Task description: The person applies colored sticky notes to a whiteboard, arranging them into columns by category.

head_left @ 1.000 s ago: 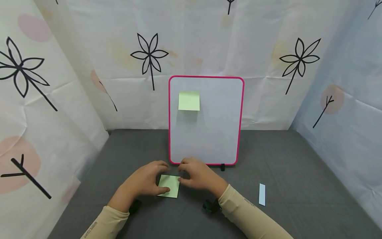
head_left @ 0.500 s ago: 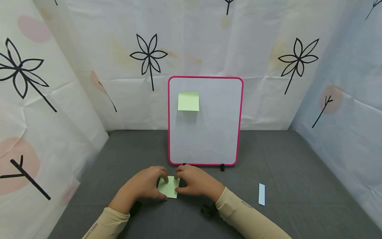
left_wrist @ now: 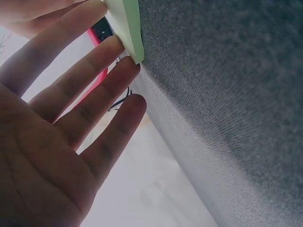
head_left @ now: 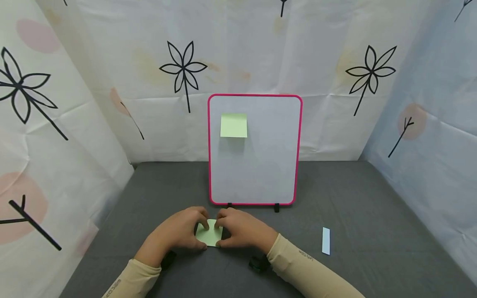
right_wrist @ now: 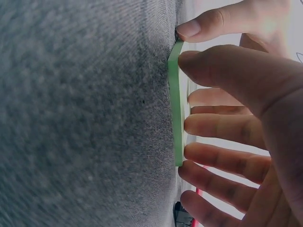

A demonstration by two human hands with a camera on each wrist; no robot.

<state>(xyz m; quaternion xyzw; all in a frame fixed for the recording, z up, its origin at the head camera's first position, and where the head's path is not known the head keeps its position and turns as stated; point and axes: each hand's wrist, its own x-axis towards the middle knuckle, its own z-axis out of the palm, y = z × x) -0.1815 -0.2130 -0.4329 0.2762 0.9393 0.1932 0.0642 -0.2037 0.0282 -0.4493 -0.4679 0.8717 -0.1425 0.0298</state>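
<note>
A pad of pale green sticky notes (head_left: 209,234) lies on the dark grey tabletop, in front of the whiteboard. My left hand (head_left: 180,230) holds its left side, the thumb at the near edge and a fingertip on the top sheet. From the right, my right hand (head_left: 244,228) grips the pad, thumb by the near corner and fingers bent over the top. The right wrist view shows the thickness of the pad (right_wrist: 175,109) between the thumbs and the fingertips. In the left wrist view, other left fingers reach along the pad's side (left_wrist: 134,33).
A whiteboard (head_left: 261,165) with a pink frame stands behind the hands on small black feet. One green sticky note (head_left: 233,125) is stuck on its upper left. A narrow pale blue strip (head_left: 326,241) lies on the table at right. Printed white cloth (head_left: 261,49) surrounds the table.
Both hands have come down closer around the pad. The right hand has moved slightly left, its thumb now at the near corner; the left fingertip has come onto the top sheet.
</note>
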